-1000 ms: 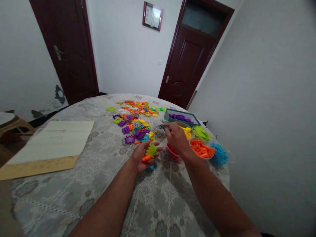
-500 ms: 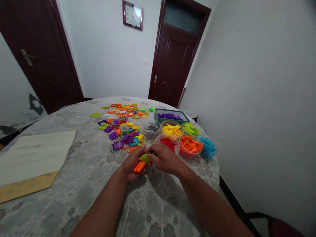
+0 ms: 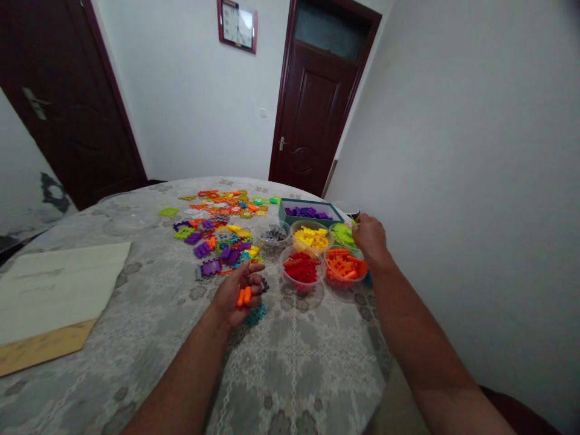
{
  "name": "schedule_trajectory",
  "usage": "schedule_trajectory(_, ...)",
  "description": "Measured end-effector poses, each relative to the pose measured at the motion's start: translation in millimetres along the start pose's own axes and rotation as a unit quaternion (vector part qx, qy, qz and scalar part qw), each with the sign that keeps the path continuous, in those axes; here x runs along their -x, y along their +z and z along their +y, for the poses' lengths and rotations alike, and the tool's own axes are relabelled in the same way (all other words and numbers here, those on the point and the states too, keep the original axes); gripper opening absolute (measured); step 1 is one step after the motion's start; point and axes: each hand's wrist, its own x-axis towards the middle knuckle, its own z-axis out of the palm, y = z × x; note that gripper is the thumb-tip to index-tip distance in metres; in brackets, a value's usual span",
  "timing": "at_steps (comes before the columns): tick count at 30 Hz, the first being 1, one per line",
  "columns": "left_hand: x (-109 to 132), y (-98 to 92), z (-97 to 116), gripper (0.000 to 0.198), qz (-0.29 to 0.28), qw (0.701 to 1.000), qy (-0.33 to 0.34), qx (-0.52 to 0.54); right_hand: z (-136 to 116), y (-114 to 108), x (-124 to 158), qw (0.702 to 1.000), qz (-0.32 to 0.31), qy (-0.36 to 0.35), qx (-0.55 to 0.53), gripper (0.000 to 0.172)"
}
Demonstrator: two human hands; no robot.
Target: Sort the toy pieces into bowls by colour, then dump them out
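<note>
My left hand [image 3: 239, 293] is palm up above the near part of the table, its fingers loosely curled around orange plastic building pieces [image 3: 244, 296]. Beside its fingertips is a dark purple notched piece [image 3: 264, 284]. A teal notched piece [image 3: 256, 315] shows just below the same hand; whether it touches the hand is unclear. Over at the right, my right hand [image 3: 370, 238] is at the rim of the bowl of lime-green pieces [image 3: 343, 234], fingers pinched together. What those fingers hold is too small to make out.
Clear bowls hold red [image 3: 302, 269], orange [image 3: 343, 266], yellow [image 3: 312, 238] and grey pieces [image 3: 274, 234]. A green-edged box [image 3: 284, 215] contains purple pieces. Mixed loose pieces [image 3: 229, 254] lie left of the bowls. Cardboard with pale paper [image 3: 63, 290] lies at the left.
My right hand has left my left hand and moved right and away to the lime-green bowl. The yellow-green piece is gone from my left hand; orange pieces stay there.
</note>
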Motion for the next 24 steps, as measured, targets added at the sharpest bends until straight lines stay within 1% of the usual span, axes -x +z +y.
schedule_trajectory(3, -1, -1.2, 0, 0.026, 0.005, 1.000, 0.005, 0.007, 5, 4, -4, 0.999, -0.033, 0.012, 0.033, 0.032)
schedule_trajectory(5, -1, -1.9, 0, 0.028, 0.006, 1.000, 0.006, 0.014, 2, 6, 4, 0.999, -0.031, -0.006, 0.030, 0.031)
schedule_trajectory(7, -2, -2.3, -1, 0.031, 0.007, 1.000, 0.007, 0.018, -9, 6, 22, 0.999, -0.013, -0.052, 0.004, 0.030)
schedule_trajectory(9, -3, -2.5, -2, 0.036, 0.014, 1.000, 0.010, 0.015, -29, 5, 53, 0.988, -0.006, -0.142, -0.066, 0.026)
schedule_trajectory(10, -3, -2.6, -3, 0.038, 0.017, 1.000, 0.013, 0.013, -42, 3, 72, 0.973, -0.017, -0.201, -0.115, 0.024)
schedule_trajectory(11, -3, -2.6, -3, 0.040, 0.019, 1.000, 0.014, 0.010, -57, 1, 93, 0.949, -0.037, -0.264, -0.169, 0.022)
schedule_trajectory(12, -3, -2.7, -4, 0.043, 0.017, 1.000, 0.016, 0.007, -72, -2, 115, 0.915, -0.063, -0.331, -0.223, 0.021)
schedule_trajectory(13, -3, -2.8, -4, 0.045, 0.015, 1.000, 0.020, 0.005, -87, -4, 136, 0.876, -0.097, -0.390, -0.266, 0.023)
schedule_trajectory(14, -3, -2.8, -5, 0.046, 0.013, 1.000, 0.025, 0.005, -101, -6, 156, 0.851, -0.121, -0.417, -0.294, 0.027)
schedule_trajectory(15, -3, -2.8, -5, 0.047, 0.010, 0.999, 0.032, 0.005, -114, -6, 173, 0.836, -0.139, -0.434, -0.307, 0.030)
schedule_trajectory(16, -4, -2.8, -5, 0.047, 0.010, 0.999, 0.038, 0.002, -126, -6, 187, 0.829, -0.146, -0.445, -0.307, 0.031)
schedule_trajectory(18, -4, -2.6, -5, 0.047, 0.011, 0.999, 0.046, -0.008, -142, -1, 204, 0.829, -0.150, -0.453, -0.291, 0.028)
schedule_trajectory(21, -4, -1.6, -5, 0.048, 0.007, 0.998, 0.049, -0.024, -149, 9, 209, 0.836, -0.148, -0.451, -0.274, 0.028)
schedule_trajectory(24, -3, 0.2, -6, 0.050, -0.011, 0.998, 0.052, -0.019, -144, 13, 208, 0.834, -0.140, -0.442, -0.300, 0.032)
